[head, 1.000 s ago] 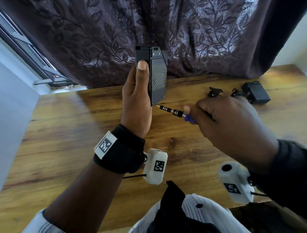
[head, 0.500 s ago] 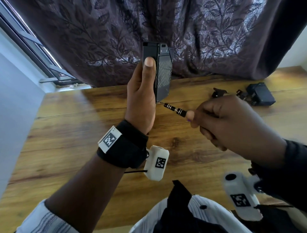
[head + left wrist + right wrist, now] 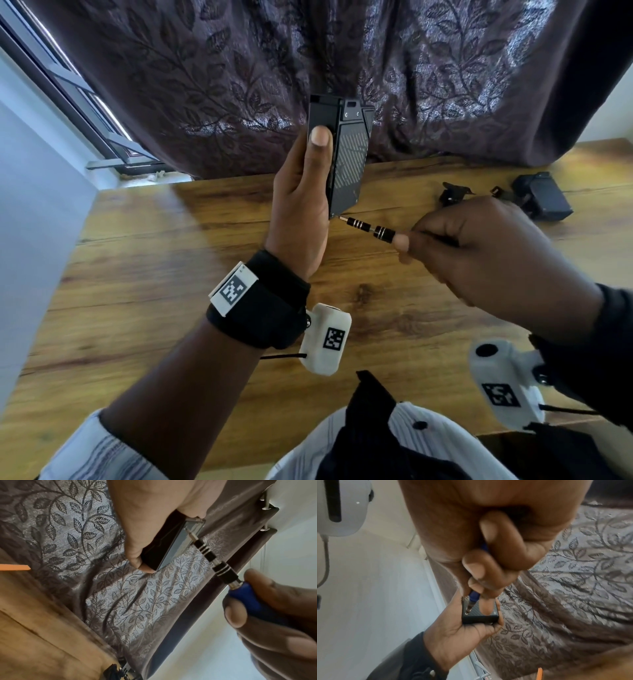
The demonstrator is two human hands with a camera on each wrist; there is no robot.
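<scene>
My left hand (image 3: 301,202) holds a black rectangular device (image 3: 349,157) upright above the wooden table, thumb along its near side. Its right face has a carbon-weave pattern. My right hand (image 3: 479,253) grips a small screwdriver (image 3: 370,230) with a blue handle (image 3: 247,599) and a black, silver-banded shaft. The bit tip touches the lower corner of the device (image 3: 175,545), at a screw hole (image 3: 466,614). In the right wrist view my left hand (image 3: 462,635) cups the device (image 3: 479,615) from below.
A wooden table (image 3: 171,274) lies below both hands. At its far right sit a black box-like part (image 3: 544,202) and small black clips (image 3: 452,192). A dark leaf-patterned curtain (image 3: 239,68) hangs behind, with a window frame (image 3: 85,102) at left.
Both hands have held their grips. The screwdriver tip stays at the device's lower corner while the right hand has shifted a little on the handle.
</scene>
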